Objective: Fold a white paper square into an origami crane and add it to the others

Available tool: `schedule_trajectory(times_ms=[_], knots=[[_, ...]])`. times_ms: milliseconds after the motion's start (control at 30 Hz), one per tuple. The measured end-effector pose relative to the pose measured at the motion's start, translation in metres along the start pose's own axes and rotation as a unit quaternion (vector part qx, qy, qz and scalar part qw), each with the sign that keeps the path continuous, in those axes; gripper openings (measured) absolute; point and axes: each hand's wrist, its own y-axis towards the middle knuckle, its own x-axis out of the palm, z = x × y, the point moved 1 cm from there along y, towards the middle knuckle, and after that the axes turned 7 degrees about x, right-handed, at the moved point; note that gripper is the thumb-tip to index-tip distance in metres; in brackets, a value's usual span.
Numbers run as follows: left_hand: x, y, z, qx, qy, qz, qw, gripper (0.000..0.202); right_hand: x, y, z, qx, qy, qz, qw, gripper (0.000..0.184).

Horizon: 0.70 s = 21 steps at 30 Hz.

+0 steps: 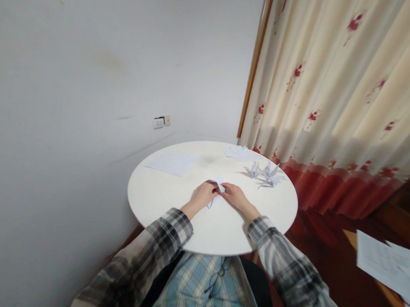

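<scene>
A small folded piece of white paper [217, 200] lies on the round white table [159, 202] in front of me, partly covered by my fingers. My left hand [205, 193] pinches its left side, with thumb and fingers close together. From the other side my right hand [236, 195] grips the paper's right edge, its fingertips nearly meeting the left ones. Beyond my right hand stand several folded paper cranes [268, 174] in a loose group. The exact folds under my fingers are hidden.
White paper sheets [172, 163] lie at the table's back left, and more paper pieces [240, 152] at its far edge. A wall with a socket [158, 123] rises behind. A flowered curtain [315, 86] hangs at right, above a wooden surface with written papers [387, 264].
</scene>
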Motion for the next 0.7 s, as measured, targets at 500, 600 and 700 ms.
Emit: schedule_trajectory(times_ms=[500,600,700], knots=[[-0.0016,-0.0015,-0.0022,-0.053,0.019,0.009,0.998,0.025,0.0000,-0.0010,0.0011,-0.003,-0.020,-0.003,1.000,0.033],[-0.0009,-0.0022,-0.0006,-0.007,0.001,0.031,0.999,0.028,0.0000,-0.0007,0.0010,0.006,-0.031,-0.002,1.000,0.033],[-0.0013,-0.0025,0.0021,0.024,-0.006,0.055,0.998,0.027,-0.0011,-0.0010,-0.0006,0.011,-0.036,-0.002,0.999,0.033]])
